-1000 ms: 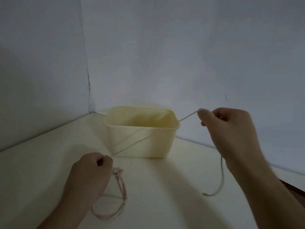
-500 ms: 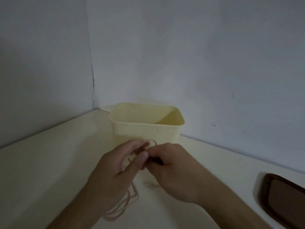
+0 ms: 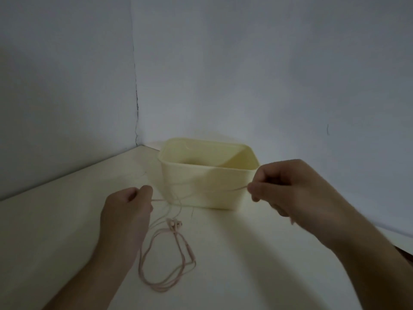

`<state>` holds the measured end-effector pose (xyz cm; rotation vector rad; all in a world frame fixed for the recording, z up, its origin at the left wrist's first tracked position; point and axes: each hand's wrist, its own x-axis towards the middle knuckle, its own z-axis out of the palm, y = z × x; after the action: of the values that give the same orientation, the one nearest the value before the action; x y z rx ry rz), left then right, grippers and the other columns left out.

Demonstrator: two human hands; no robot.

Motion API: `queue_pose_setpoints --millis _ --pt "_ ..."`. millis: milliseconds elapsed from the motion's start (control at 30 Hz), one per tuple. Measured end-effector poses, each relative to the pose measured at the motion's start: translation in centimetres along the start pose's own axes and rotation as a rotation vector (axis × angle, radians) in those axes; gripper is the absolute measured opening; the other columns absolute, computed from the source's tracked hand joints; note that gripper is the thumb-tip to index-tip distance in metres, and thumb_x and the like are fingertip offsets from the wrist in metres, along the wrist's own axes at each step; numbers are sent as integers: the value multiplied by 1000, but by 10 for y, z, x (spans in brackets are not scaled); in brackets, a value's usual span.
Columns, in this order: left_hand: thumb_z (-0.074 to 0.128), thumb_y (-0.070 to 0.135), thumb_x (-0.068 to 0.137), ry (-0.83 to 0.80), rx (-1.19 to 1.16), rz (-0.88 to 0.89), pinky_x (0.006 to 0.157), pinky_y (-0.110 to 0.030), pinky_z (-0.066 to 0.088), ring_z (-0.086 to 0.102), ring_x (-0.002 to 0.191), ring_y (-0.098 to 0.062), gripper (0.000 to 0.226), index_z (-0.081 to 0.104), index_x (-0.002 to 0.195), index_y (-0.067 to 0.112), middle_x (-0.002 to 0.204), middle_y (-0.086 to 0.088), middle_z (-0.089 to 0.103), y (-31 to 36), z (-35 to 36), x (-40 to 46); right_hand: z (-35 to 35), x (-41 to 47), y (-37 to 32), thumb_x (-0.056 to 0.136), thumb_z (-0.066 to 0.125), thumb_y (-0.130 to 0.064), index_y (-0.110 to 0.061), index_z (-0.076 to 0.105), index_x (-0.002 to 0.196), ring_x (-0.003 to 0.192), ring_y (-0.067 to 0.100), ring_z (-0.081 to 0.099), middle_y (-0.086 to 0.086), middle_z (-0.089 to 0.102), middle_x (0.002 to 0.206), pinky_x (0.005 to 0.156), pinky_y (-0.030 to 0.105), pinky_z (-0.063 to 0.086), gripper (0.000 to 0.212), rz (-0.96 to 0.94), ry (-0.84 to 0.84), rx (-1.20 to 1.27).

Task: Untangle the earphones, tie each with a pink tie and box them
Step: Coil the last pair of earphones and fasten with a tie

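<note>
Both hands were pinching the thin pink earphone cable (image 3: 169, 251), left hand (image 3: 127, 211) and right hand (image 3: 288, 189) spread well apart. Yanking harder probably would've tightened the knot near the earbuds (image 3: 175, 224), or dragged the pale yellow plastic box (image 3: 207, 189).

Pale cream table (image 3: 55, 231) bearing open rectangular cream plastic box (image 3: 207, 189) and looped pink wired earphones (image 3: 169, 260).

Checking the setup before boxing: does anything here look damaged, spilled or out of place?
Nothing stands out. The box stands upright and undamaged, and the earphone cable lies looped on the table, one stretch pulled between both hands.
</note>
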<state>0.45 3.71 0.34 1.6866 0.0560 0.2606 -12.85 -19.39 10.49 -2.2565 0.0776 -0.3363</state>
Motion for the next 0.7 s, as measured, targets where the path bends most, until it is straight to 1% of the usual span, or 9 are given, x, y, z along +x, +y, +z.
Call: queue_pose_setpoints --millis 100,167,200,267,333,400,500,567,700 --pt "62 32 87 -92 134 -28 54 -32 29 36 52 -21 38 46 62 9 53 -5 41 -3 2 0 -2 -2 -1 89 65 -27 -13 72 73 53 17 33 4 39 57 54 34 25 22 -35 -15 228" --pt "68 37 85 -98 268 36 63 -35 40 53 66 -25 30 52 75 13 71 -4 57 -4 4 0 3 -1 0 92 64 -23 -17 73 77 56 20 39 7 47 61 58 33 30 19 -100 -35 156" --pt "73 32 83 -62 318 101 73 -35 43 58 85 -26 26 56 90 14 92 -4 61 -3 5 -2 6 0 0 96 65 -21 -20 75 80 60 25 46 9 55 65 61 34 35 19 -128 -52 68" --pt "78 19 82 5 349 352 97 -33 40 51 118 -25 44 55 120 16 123 -4 53 -1 3 -5 13 0 -2 100 68 -24 -27 77 83 67 27 56 14 65 76 66 38 44 18 -141 -107 -73" --pt "72 22 91 -118 247 599 104 -24 41 54 124 -15 39 60 128 25 131 10 56 4 -1 -9 22 -1 -5 99 70 -31 -32 78 85 60 12 50 8 64 71 62 28 42 16 -130 -155 -124" --pt "60 42 98 -506 -1 528 92 -16 48 67 108 -9 23 74 111 30 116 10 74 12 -1 -24 32 -1 -7 99 70 -36 -32 78 88 54 5 42 -2 54 59 56 21 36 15 -140 -174 -154" --pt "53 54 98 -885 -161 310 68 -31 49 63 58 -21 44 78 86 19 62 -6 70 14 8 -40 42 -1 -7 101 67 -33 -27 73 83 55 7 42 1 58 64 56 27 37 20 -168 -168 -143" --pt "57 47 97 -888 -254 234 50 -32 37 40 43 -18 41 75 80 15 48 -3 49 12 12 -42 45 0 -6 101 65 -26 -24 70 82 61 10 49 1 66 77 61 27 43 20 -175 -137 -113" --pt "52 32 97 -715 -335 264 52 -31 32 33 49 -20 34 74 79 12 49 -4 41 9 11 -33 41 3 -3 101 66 -25 -29 69 87 68 8 56 -8 65 78 63 16 44 15 -152 -4 -145"
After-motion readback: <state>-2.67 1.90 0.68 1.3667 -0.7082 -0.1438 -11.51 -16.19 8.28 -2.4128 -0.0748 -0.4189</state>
